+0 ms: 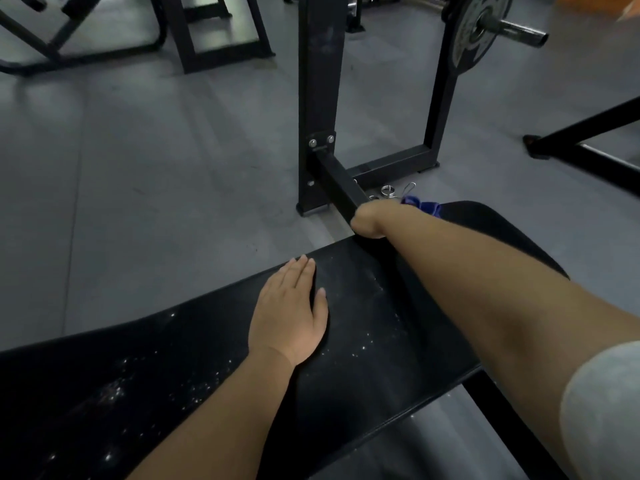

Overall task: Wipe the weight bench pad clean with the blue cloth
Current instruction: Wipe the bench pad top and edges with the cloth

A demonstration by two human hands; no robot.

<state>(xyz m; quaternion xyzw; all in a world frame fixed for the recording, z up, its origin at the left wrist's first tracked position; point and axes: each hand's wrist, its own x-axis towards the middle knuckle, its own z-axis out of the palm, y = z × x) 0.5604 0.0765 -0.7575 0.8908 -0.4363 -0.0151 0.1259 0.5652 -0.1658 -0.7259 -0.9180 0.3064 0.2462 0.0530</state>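
I judged the wiping as barely begun, if begun at all: the bench pad (363,323) ran from near left to far right across my view, black and slightly glossy, and white specks and a dusty smear were scattered over most of it, thickest toward the near left end. No cleaned band showed anywhere, so by my reckoning the whole surface was left to do.

The blue cloth (423,206) lay bunched at the far edge of the pad, only a small dark-blue fold showing past the forearm. The right hand (369,221) was bent down over that far edge just beside the cloth; its fingers were hidden from me, so I could not tell whether it pinched the cloth or merely reached for it. The left hand (289,313) rested flat on the middle of the pad, fingers straight and pressed together, holding nothing.

Beyond the pad stood a black rack post (320,98), with metal spring clips (389,191) on the grey floor (156,168) near its foot, and a weight plate (479,29) on a bar at far right.
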